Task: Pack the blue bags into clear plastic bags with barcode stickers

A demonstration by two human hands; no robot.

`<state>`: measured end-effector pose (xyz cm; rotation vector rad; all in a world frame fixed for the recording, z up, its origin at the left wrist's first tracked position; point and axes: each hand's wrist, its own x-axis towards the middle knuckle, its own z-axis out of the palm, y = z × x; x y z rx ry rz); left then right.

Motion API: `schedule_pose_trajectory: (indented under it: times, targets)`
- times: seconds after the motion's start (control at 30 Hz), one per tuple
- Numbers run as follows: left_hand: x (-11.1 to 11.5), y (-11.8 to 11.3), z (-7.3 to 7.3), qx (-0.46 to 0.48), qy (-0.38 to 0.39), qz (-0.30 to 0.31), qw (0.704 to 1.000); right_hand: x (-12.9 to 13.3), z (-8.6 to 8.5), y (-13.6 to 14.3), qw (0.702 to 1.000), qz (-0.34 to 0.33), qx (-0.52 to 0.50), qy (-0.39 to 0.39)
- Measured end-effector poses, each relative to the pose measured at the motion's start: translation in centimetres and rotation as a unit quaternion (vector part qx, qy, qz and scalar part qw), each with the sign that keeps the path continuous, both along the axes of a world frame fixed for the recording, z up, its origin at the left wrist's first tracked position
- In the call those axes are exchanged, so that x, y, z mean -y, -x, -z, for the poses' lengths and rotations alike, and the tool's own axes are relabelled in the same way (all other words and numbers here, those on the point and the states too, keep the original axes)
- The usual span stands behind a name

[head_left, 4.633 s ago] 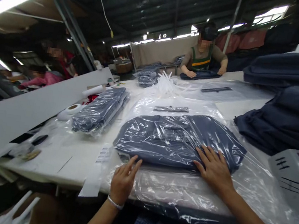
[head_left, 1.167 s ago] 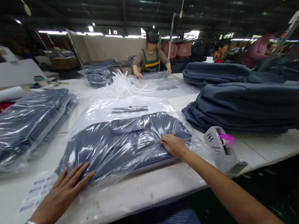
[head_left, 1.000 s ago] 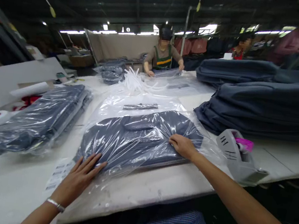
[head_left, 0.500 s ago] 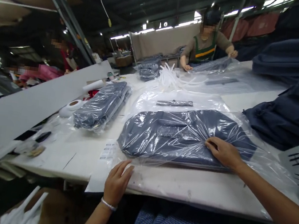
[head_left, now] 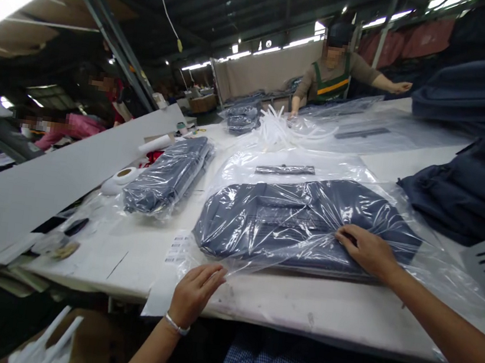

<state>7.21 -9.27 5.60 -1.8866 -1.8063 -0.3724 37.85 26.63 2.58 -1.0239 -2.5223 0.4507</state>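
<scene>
A dark blue bag (head_left: 282, 222) lies on the white table inside a clear plastic bag (head_left: 439, 279), whose loose end spreads to the right. My right hand (head_left: 365, 248) pinches the plastic over the bag's right half and pulls creases into it. Near the table's front edge, my left hand (head_left: 196, 291) is at the lower left corner of the plastic, fingers bent and drawn together; what they hold, if anything, is too small to tell. A silver bracelet (head_left: 176, 324) circles the left wrist.
Another wrapped bag (head_left: 167, 174) lies at left, near a white roll (head_left: 123, 175). White strips (head_left: 274, 126) are piled behind. Dark blue bags (head_left: 475, 176) are heaped at right. Across the table a person (head_left: 334, 77) in a green apron reaches out over plastic sheets.
My left hand has closed its fingers at the plastic's corner. My right hand keeps its pinch. The person opposite has lowered one hand to the table and stretched the other arm outward.
</scene>
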Motion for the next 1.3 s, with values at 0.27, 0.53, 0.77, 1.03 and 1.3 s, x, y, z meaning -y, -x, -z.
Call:
schedule_pose_trajectory:
  times: [0.27,0.53,0.77,1.03,1.3]
  targets:
    - [1.9,-0.6,0.3,0.023,0.048,-0.03,0.998,-0.1,0.3,-0.1,1.0,-0.003,-0.005,-0.011]
    - [1.4,-0.3,-2.1,0.077,-0.002,-0.109,0.991,-0.1,0.4,-0.2,1.0,0.001,-0.017,-0.017]
    - [-3.0,5.5,-3.8,0.133,0.046,-0.164,0.976,-0.1,0.4,-0.1,1.0,0.008,-0.021,-0.008]
    - [-8.2,13.1,-6.2,0.193,0.213,-0.078,0.955,-0.4,0.8,0.1,0.999,0.005,-0.031,-0.006]
    - [-8.4,14.9,-7.2,0.276,0.28,-0.019,0.919,-0.4,0.8,0.2,1.0,0.019,-0.019,0.014]
